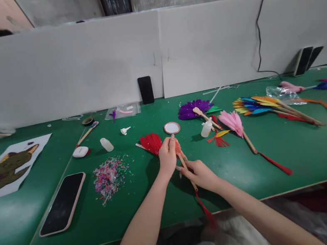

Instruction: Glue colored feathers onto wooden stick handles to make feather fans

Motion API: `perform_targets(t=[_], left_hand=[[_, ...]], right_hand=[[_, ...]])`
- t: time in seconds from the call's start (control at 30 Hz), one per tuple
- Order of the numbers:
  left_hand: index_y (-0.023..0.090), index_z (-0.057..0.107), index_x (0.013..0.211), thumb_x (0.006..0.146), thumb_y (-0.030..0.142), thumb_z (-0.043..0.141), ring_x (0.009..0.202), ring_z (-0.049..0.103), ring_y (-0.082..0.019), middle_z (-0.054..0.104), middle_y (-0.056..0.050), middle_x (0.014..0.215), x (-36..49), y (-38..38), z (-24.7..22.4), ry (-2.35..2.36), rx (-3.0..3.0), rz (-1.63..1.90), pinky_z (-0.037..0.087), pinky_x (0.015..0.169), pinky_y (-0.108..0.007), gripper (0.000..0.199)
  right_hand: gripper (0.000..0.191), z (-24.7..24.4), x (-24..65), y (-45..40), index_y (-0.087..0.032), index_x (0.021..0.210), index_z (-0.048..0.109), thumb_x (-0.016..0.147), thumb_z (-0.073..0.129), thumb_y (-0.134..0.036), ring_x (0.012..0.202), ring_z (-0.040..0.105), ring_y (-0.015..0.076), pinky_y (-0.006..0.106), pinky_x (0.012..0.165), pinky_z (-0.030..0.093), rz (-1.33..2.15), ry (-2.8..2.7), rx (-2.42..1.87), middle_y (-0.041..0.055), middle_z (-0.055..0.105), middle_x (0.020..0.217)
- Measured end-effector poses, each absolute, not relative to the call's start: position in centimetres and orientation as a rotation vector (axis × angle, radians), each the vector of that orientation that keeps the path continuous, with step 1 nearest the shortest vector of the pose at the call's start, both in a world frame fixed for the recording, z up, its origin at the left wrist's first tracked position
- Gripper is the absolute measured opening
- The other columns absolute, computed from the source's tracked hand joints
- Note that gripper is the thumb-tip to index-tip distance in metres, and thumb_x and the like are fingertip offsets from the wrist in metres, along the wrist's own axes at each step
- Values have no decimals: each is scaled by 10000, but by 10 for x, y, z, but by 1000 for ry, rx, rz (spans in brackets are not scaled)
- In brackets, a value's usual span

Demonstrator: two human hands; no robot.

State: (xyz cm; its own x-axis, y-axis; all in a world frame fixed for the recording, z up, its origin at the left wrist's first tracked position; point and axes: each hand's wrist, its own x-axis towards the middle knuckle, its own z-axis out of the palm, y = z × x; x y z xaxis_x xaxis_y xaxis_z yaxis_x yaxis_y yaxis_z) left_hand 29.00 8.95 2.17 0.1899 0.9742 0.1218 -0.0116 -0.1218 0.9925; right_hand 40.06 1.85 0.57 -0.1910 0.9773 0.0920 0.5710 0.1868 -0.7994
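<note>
Green tabletop point(106, 227), white partition point(78, 70) behind at 12. Wooden-handled piece point(183, 161) is between both hands, handle end toward 5, red tassel point(209, 215) hanging off. Left hand point(167, 155) pinches its orange head point(177, 148); right hand point(200, 174) has fingers closed on the handle. Red feathers point(151, 143) at 10, can't tell if attached. From the hands: confetti pile point(109, 178) at 9, pink fan point(231, 123) at 2.

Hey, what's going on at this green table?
Someone's left hand and right hand hold a red feather fan by its wooden handle. A purple fan and a pink one lie to the right, and colorful bits are piled to the left.
</note>
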Motion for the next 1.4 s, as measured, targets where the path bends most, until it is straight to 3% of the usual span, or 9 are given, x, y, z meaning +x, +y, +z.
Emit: perform_targets(t=[0.23, 0.37, 0.53, 0.67, 0.87, 1.03, 1.17, 1.4], left_hand=[[200, 460, 704, 870, 551, 357, 370, 517, -111, 493, 47, 484, 291, 88, 24, 984, 1304, 1150, 416, 412, -230, 402], [183, 497, 764, 869, 569, 329, 408, 555, -131, 512, 40, 453, 290, 91, 22, 858, 1228, 1059, 449, 452, -242, 433], [178, 550, 1031, 860, 481, 442, 710, 650, -166, 659, -28, 727, 286, 96, 26, 688, 1267, 995, 501, 676, -282, 364], [169, 588, 956, 849, 436, 485, 775, 638, -176, 668, -51, 813, 285, 98, 28, 776, 1309, 1079, 482, 749, -296, 306], [181, 578, 805, 863, 460, 445, 620, 600, -138, 601, 2, 653, 289, 92, 23, 874, 1273, 1149, 470, 667, -270, 315], [170, 544, 729, 848, 495, 448, 515, 536, -95, 584, 2, 676, 293, 90, 20, 918, 1171, 1210, 451, 557, -238, 359], [169, 517, 663, 823, 537, 461, 420, 488, -81, 525, 22, 578, 297, 90, 20, 923, 1081, 1244, 394, 438, -215, 406], [173, 513, 605, 804, 579, 465, 365, 468, -85, 473, 41, 442, 298, 90, 19, 942, 1030, 1232, 378, 395, -202, 454]], right_hand=[[417, 7, 396, 16, -155, 649, 629, 882, 426, -435, 429, 426, 108, 237, 448, 320, 934, -1807, -1380, -8, 512, 500], [426, 6, 397, 15, -163, 635, 610, 870, 441, -476, 409, 435, 105, 231, 434, 338, 988, -1708, -1376, -24, 480, 463], [439, 6, 401, 18, -185, 696, 516, 881, 349, -546, 286, 398, 88, 193, 331, 313, 1139, -1488, -1386, -77, 416, 366], [439, 8, 400, 20, -187, 720, 487, 878, 318, -561, 228, 341, 75, 169, 280, 286, 1289, -1393, -1338, -103, 384, 320], [404, 6, 393, 16, -183, 769, 493, 869, 373, -555, 224, 346, 68, 152, 263, 284, 1377, -1392, -1293, -114, 391, 334], [376, 4, 390, 12, -174, 797, 509, 880, 396, -522, 258, 399, 68, 148, 285, 301, 1363, -1447, -1273, -101, 425, 369], [376, 5, 390, 12, -177, 790, 504, 879, 396, -526, 273, 423, 78, 163, 292, 314, 1374, -1491, -1260, -91, 444, 385], [362, 3, 390, 13, -168, 750, 540, 882, 433, -488, 363, 426, 64, 168, 364, 321, 1307, -1533, -1255, -67, 455, 454]])
